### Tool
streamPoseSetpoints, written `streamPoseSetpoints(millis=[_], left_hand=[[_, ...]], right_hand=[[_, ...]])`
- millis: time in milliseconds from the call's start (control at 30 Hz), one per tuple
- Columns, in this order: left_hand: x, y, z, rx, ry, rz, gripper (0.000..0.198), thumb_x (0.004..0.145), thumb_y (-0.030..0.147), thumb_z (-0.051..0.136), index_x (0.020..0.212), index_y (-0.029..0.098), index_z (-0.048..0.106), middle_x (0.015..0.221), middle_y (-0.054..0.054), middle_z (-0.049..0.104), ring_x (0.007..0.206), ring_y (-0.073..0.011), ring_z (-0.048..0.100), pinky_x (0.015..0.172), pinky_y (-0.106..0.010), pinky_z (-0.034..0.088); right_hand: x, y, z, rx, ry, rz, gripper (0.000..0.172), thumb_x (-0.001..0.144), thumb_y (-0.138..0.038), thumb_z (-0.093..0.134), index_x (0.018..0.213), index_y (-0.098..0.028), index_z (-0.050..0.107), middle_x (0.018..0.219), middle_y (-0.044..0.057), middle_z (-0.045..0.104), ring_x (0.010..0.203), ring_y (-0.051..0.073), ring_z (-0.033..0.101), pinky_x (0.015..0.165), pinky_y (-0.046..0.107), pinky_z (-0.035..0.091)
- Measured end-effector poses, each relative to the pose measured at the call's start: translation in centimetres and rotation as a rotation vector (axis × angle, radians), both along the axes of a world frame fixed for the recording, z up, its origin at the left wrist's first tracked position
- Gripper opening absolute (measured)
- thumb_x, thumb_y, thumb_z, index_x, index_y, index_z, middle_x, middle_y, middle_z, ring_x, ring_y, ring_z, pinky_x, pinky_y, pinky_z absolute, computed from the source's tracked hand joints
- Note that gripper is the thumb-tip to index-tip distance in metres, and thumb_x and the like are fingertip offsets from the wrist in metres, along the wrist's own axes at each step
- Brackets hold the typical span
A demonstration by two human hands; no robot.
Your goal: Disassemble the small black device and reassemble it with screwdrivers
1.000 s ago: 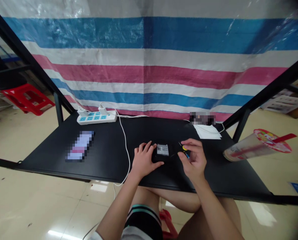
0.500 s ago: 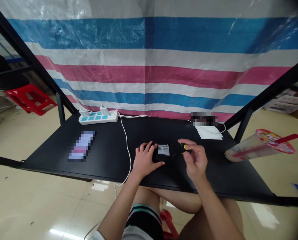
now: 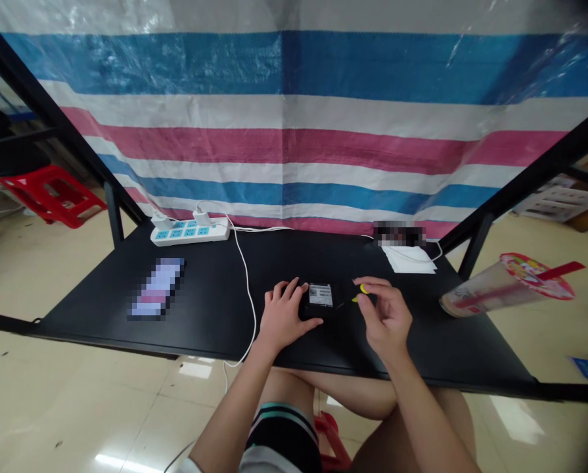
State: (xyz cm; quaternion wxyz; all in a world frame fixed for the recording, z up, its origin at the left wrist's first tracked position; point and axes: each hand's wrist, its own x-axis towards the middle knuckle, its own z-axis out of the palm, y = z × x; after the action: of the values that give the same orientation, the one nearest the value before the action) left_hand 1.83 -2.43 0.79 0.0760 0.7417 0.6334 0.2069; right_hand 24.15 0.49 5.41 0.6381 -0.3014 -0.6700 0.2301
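On the black table [image 3: 209, 295] lies a small black box-like item [image 3: 321, 297] with a white label on top. My left hand [image 3: 284, 314] rests beside it, fingers spread, fingertips and thumb at its left side. To the right of the item, my right hand [image 3: 388, 316] is raised with thumb and fingers pinched round a small yellow object [image 3: 365, 288]. A second bit of yellow shows near the thumb tip. What exactly the yellow object is cannot be made out.
A white power strip [image 3: 190, 232] with plugs and cables stands at the back left. A phone [image 3: 156, 288] lies on the left. White papers [image 3: 408, 259] and a blurred dark object are at the back right. A tilted drink cup [image 3: 500, 288] is at the right.
The yellow object between my right fingers has turned slightly, and that hand's fingers have shifted a little. My left hand keeps its place by the black item. The whole view has shifted slightly.
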Motion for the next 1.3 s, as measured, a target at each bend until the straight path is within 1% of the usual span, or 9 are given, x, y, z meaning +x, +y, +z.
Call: streamPoseSetpoints(millis=[100, 367, 500, 600, 767, 933, 1033, 1167, 1300], left_hand=[[-0.03, 0.01, -0.01, 0.001, 0.004, -0.001, 0.088, 0.082, 0.072, 0.078, 0.154, 0.029, 0.051, 0.165, -0.009, 0.049, 0.143, -0.0383, 0.043, 0.109, -0.057, 0.04], [0.06, -0.02, 0.07, 0.001, 0.005, 0.0, 0.089, 0.081, 0.072, 0.078, 0.154, 0.028, 0.051, 0.165, -0.009, 0.049, 0.143, -0.0383, 0.043, 0.109, -0.057, 0.041], [0.03, -0.05, -0.06, 0.005, -0.001, 0.002, 0.089, 0.081, 0.073, 0.079, 0.154, 0.028, 0.051, 0.165, -0.008, 0.049, 0.143, -0.0381, 0.043, 0.109, -0.056, 0.041], [0.0, -0.05, -0.03, 0.004, 0.001, 0.001, 0.089, 0.081, 0.072, 0.079, 0.154, 0.029, 0.051, 0.165, -0.009, 0.049, 0.143, -0.0382, 0.043, 0.109, -0.056, 0.041], [0.06, -0.06, 0.14, -0.009, 0.007, 0.009, 0.088, 0.081, 0.071, 0.079, 0.154, 0.028, 0.052, 0.166, -0.009, 0.048, 0.143, -0.0382, 0.043, 0.109, -0.056, 0.04], [0.12, -0.07, 0.08, -0.002, 0.011, 0.006, 0.088, 0.082, 0.071, 0.079, 0.153, 0.028, 0.052, 0.165, -0.009, 0.049, 0.143, -0.0381, 0.043, 0.109, -0.056, 0.041], [0.09, -0.08, 0.07, 0.005, 0.015, 0.01, 0.088, 0.081, 0.071, 0.079, 0.153, 0.028, 0.052, 0.165, -0.009, 0.049, 0.144, -0.0381, 0.043, 0.108, -0.056, 0.041], [0.06, -0.07, 0.14, 0.001, 0.013, 0.006, 0.088, 0.082, 0.072, 0.078, 0.153, 0.027, 0.052, 0.165, -0.008, 0.049, 0.144, -0.0377, 0.043, 0.109, -0.056, 0.041], [0.05, -0.06, 0.13, -0.004, 0.016, 0.013, 0.089, 0.081, 0.071, 0.079, 0.154, 0.028, 0.052, 0.165, -0.009, 0.049, 0.144, -0.0384, 0.043, 0.109, -0.056, 0.04]], right_hand=[[-0.02, -0.09, -0.04, 0.007, -0.029, 0.043, 0.018, 0.1, -0.019, 0.062, 0.116, -0.026, 0.068, 0.119, 0.011, 0.074, 0.119, 0.029, 0.07, 0.105, 0.054, 0.054], [0.19, -0.08, 0.01, 0.011, -0.067, 0.022, 0.017, 0.101, -0.019, 0.062, 0.116, -0.026, 0.067, 0.116, 0.01, 0.073, 0.114, 0.027, 0.07, 0.102, 0.052, 0.055], [0.4, -0.02, -0.17, 0.022, -0.1, -0.086, 0.021, 0.093, -0.02, 0.074, 0.112, -0.026, 0.069, 0.119, 0.009, 0.067, 0.109, 0.026, 0.07, 0.096, 0.049, 0.057], [0.5, 0.03, -0.36, -0.006, -0.08, -0.009, 0.016, 0.1, -0.021, 0.063, 0.115, -0.025, 0.066, 0.116, 0.01, 0.072, 0.111, 0.026, 0.072, 0.096, 0.05, 0.058], [0.44, -0.15, -0.31, 0.028, -0.104, -0.068, 0.026, 0.091, -0.018, 0.077, 0.114, -0.026, 0.068, 0.121, 0.01, 0.07, 0.112, 0.027, 0.072, 0.1, 0.051, 0.058], [0.41, -0.25, -0.24, -0.006, -0.104, 0.014, 0.021, 0.097, -0.021, 0.067, 0.118, -0.026, 0.066, 0.124, 0.011, 0.074, 0.124, 0.029, 0.07, 0.107, 0.058, 0.056], [0.46, -0.19, -0.41, 0.021, -0.119, -0.093, 0.027, 0.088, -0.021, 0.08, 0.113, -0.025, 0.069, 0.122, 0.01, 0.07, 0.113, 0.027, 0.071, 0.1, 0.052, 0.06], [0.48, -0.26, -0.34, -0.002, -0.078, -0.002, 0.019, 0.1, -0.021, 0.063, 0.118, -0.026, 0.066, 0.117, 0.01, 0.073, 0.116, 0.028, 0.071, 0.103, 0.055, 0.057], [0.45, -0.34, -0.09, 0.008, -0.104, -0.067, 0.023, 0.092, -0.021, 0.075, 0.114, -0.025, 0.067, 0.121, 0.011, 0.07, 0.114, 0.028, 0.07, 0.099, 0.051, 0.058]])
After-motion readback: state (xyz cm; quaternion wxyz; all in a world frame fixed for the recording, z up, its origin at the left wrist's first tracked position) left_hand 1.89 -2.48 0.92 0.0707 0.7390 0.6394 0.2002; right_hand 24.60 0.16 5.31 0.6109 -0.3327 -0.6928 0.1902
